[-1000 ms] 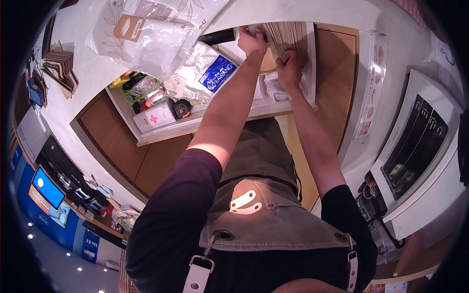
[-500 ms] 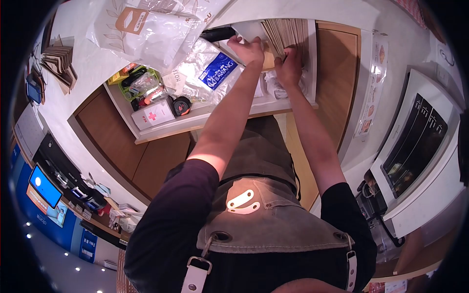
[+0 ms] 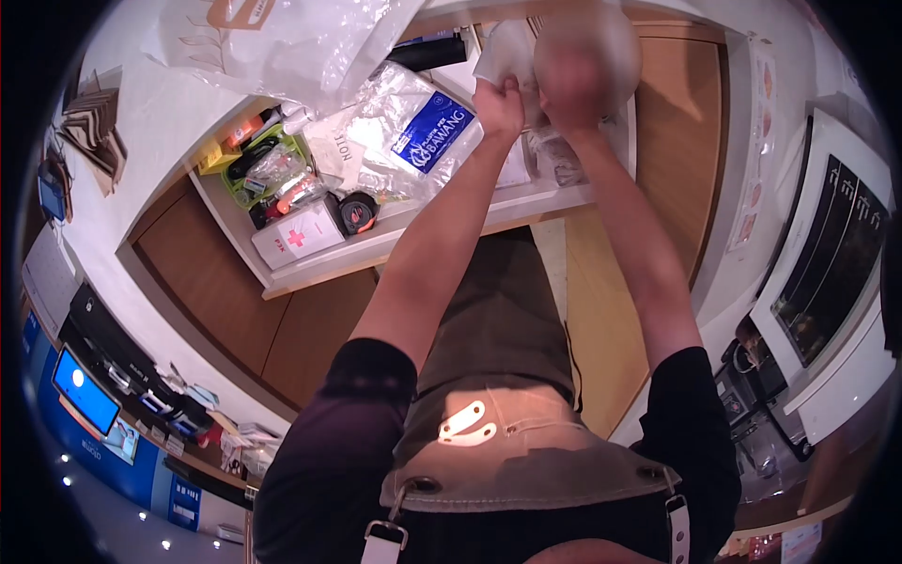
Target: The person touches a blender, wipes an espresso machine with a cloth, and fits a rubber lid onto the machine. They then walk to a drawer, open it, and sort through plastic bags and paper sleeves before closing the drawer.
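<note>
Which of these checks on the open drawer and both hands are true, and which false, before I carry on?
1. The tape measure sits beside the box with a red cross. True.
2. The green tray holds nothing. False: small items fill it.
3. The left hand touches the box with a red cross. False: it is well away, its fingers on a pale sheet-like item.
4. The blue BAWANG label faces up. True.
5. The right hand is outside the drawer area, by the monitor. False: it is blurred, at the same end of the drawer as the left.
</note>
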The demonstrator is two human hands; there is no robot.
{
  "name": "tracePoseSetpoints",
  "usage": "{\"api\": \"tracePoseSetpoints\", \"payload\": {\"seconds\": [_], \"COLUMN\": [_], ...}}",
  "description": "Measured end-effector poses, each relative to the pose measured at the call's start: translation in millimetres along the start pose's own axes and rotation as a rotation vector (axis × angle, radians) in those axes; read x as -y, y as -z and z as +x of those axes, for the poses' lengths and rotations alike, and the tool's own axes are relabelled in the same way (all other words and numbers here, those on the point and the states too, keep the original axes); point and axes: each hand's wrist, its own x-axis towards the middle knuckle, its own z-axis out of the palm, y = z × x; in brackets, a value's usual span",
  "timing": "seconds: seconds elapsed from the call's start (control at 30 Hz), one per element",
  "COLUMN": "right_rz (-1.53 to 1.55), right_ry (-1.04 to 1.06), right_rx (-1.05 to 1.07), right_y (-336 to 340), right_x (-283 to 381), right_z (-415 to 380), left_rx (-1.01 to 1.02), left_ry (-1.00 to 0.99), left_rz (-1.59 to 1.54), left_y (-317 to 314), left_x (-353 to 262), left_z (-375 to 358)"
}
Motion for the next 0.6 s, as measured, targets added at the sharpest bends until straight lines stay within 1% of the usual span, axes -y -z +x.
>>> {"api": "tracePoseSetpoints", "payload": {"seconds": [0.03, 0.1, 0.17, 0.2, 0.23, 0.27, 0.3, 0.33, 0.37, 0.4, 0.43, 0.47, 0.53, 0.57, 0.6], "right_rz": [-0.075, -0.244, -0.390, -0.312, -0.233, -0.156, -0.421, -0.476, -0.530, -0.582, -0.675, -0.681, -0.704, -0.666, -0.629], "right_ry": [0.123, 0.275, 0.393, 0.310, 0.226, 0.140, 0.238, 0.334, 0.431, 0.529, 0.613, 0.630, 0.660, 0.735, 0.740], "right_rx": [0.004, 0.066, 0.130, 0.193, 0.257, 0.317, 0.432, 0.410, 0.384, 0.358, 0.346, 0.376, 0.427, 0.303, 0.343], "right_y": [2.9, 4.3, 10.0, 9.4, 5.0, -2.4, -7.3, -8.3, 2.2, 5.5, -7.8, -8.9, 1.4, 6.0, 4.8], "right_x": [-0.5, -2.6, -2.8, -3.7, -6.7, -12.2, -18.9, -26.7, -26.0, -27.0, -35.9, -33.0, -23.2, -21.3, -23.3], "right_z": [5.5, 13.4, 26.2, 30.2, 34.0, 37.1, 42.2, 41.0, 44.5, 44.3, 45.5, 45.0, 52.2, 51.3, 52.1], "left_rx": [0.017, 0.040, 0.070, 0.086, 0.023, 0.027, 0.032, 0.037, 0.004, 0.015, 0.022, 0.031, -0.024, -0.050, -0.090], "left_ry": [-0.015, -0.039, -0.108, -0.138, -0.168, -0.137, -0.107, -0.081, -0.167, -0.119, -0.073, -0.024, 0.059, 0.098, 0.053], "left_rz": [-0.020, -0.059, 0.037, 0.086, 0.081, 0.058, 0.035, 0.010, 0.019, -0.015, -0.048, -0.080, -0.139, -0.174, -0.211], "left_y": [4.0, 26.4, 47.3, 57.6, 64.7, 72.9, 81.3, 88.5, 95.6, 103.1, 110.8, 118.4, 127.8, 129.7, 129.4], "left_x": [2.2, -13.0, 2.2, -0.2, -3.2, -5.4, -4.2, -3.2, -2.0, 1.5, 5.9, 9.5, 4.8, 3.8, 6.7], "left_z": [-2.3, -10.0, -8.2, -11.9, -20.3, -26.3, -30.7, -34.7, -41.1, -46.0, -49.9, -56.4, -67.7, -72.0, -75.3]}}
